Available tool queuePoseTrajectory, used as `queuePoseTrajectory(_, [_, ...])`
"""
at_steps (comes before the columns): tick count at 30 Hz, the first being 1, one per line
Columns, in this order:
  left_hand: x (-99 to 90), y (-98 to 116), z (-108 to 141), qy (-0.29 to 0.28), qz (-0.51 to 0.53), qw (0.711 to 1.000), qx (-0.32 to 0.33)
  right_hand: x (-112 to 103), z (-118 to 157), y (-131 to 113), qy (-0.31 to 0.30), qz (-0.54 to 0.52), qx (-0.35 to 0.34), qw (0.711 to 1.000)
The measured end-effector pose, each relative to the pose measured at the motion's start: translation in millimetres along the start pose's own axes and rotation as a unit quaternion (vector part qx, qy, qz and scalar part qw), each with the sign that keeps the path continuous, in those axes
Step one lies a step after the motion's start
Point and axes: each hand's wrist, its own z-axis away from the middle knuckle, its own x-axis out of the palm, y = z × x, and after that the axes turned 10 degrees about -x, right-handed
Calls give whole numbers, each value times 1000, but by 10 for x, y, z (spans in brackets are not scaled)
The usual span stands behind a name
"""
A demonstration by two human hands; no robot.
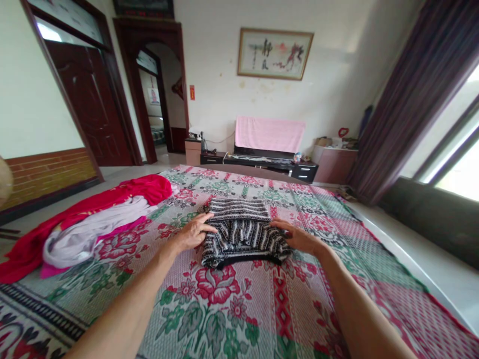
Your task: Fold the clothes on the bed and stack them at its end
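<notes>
A black-and-white striped knit sweater [241, 229] lies partly folded on the flowered cloth [224, 319] in front of me. Its far part is doubled over in a flat band, and its near edge shows a dark curved trim. At the left side of the sweater rests my left hand [193, 232], fingers stretched out and apart over the fabric. My right hand [301, 238] touches the opposite side, its fingers extended onto the knit. The undersides of both hands are hidden.
To the left lies a heap of clothes, with a red garment [145, 188] and a pale one [75, 242]. Beyond the cloth's far edge stands a low black cabinet [305, 173], with a pink cover [270, 132] above it. A dark sofa [445, 224] is at the right.
</notes>
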Motion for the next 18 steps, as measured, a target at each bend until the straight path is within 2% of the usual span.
queuePoseTrajectory(5, [-123, 40, 68, -90, 44, 994, -37, -91, 2, -175, -87, 8, 42, 995])
queuePoseTrajectory(10, [-185, 138, 94, -134, 42, 988, -60, -92, -29, -266, -90, 27, 46, 995])
queuePoseTrajectory(14, [-155, 153, 65, -103, 31, 993, -50, -73, -38, -257, -51, -33, 54, 997])
queuePoseTrajectory(18, [-107, 162, 1, -26, 81, 996, -30, -92, -80, -227, 42, -84, 27, 995])
